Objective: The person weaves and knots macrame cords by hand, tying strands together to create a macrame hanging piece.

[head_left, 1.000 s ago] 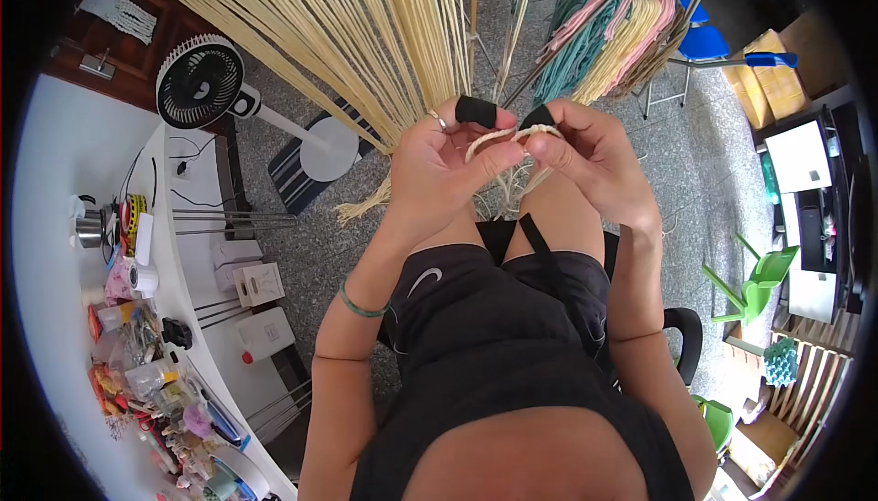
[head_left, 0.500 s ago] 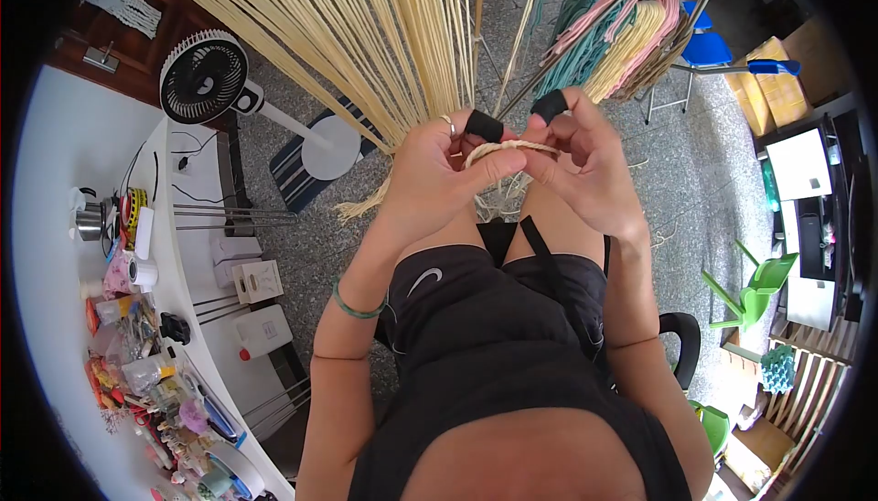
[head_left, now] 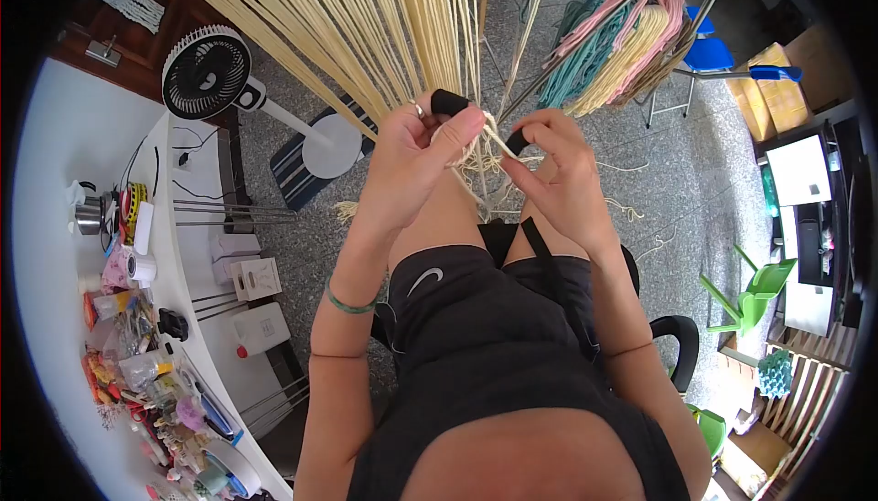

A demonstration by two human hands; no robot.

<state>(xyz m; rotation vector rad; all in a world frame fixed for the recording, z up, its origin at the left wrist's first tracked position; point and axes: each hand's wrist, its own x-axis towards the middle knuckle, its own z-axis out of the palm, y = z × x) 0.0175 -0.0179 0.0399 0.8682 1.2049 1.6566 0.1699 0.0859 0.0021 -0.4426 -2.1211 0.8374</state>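
Cream cord [head_left: 495, 133] runs between my two hands, above my thighs. My left hand [head_left: 413, 155], with a ring and a black finger wrap, pinches a looped part of it between thumb and fingers. Just to the right, my right hand [head_left: 560, 170] grips the cord's other stretch between its thumb and black-wrapped index finger. Long cream strands [head_left: 366, 34] hang close beyond my left hand, and loose cord ends dangle below both hands.
On the left, a white fan [head_left: 207, 71] stands near a shelf [head_left: 183, 254] crowded with craft items. Pink, teal and cream yarn bundles [head_left: 608, 53] hang at the upper right. A green chair [head_left: 757, 295] and blue chair [head_left: 707, 54] stand at the right.
My hands have moved apart, the left one to the left and the right one lower. The cord between them now slants down toward my right hand.
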